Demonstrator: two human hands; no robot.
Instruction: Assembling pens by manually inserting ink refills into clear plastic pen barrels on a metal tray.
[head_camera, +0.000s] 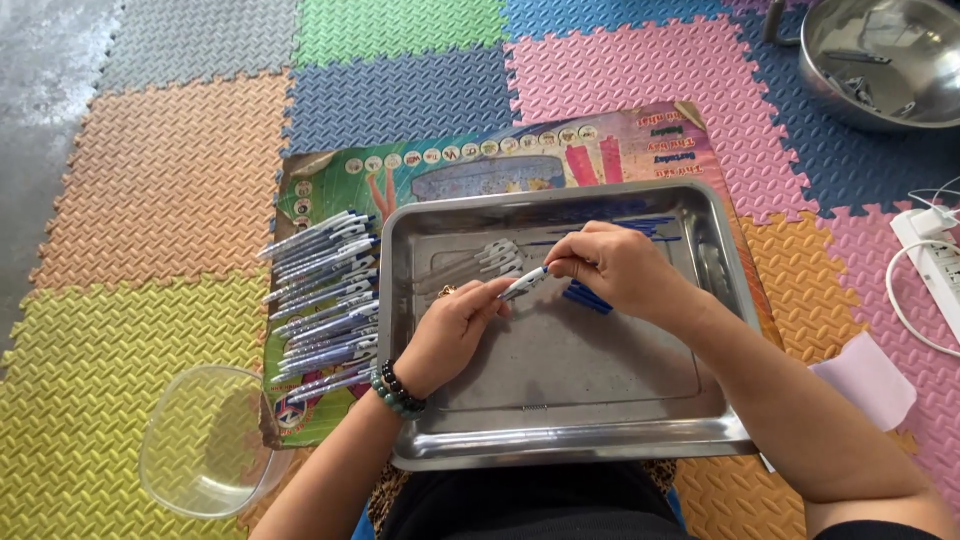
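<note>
Both hands meet over the metal tray, pinching one pen between them. My left hand is curled nearly closed, thumb and fingertips gripping the pen's lower, blue end; beaded bracelets sit on that wrist. My right hand is also mostly closed, its fingertips clamped on the pen's upper, white end. The pen lies between the two hands, above the tray's middle, its long axis slanting from lower left up to upper right. Just behind it in the tray lie a few white pen parts, and blue pieces show under my right hand. Left of the tray, a row of finished pens lies on a colourful printed sheet. A clear plastic bowl sits at the lower left on the foam floor mats, and a steel bowl stands at the upper right.
</note>
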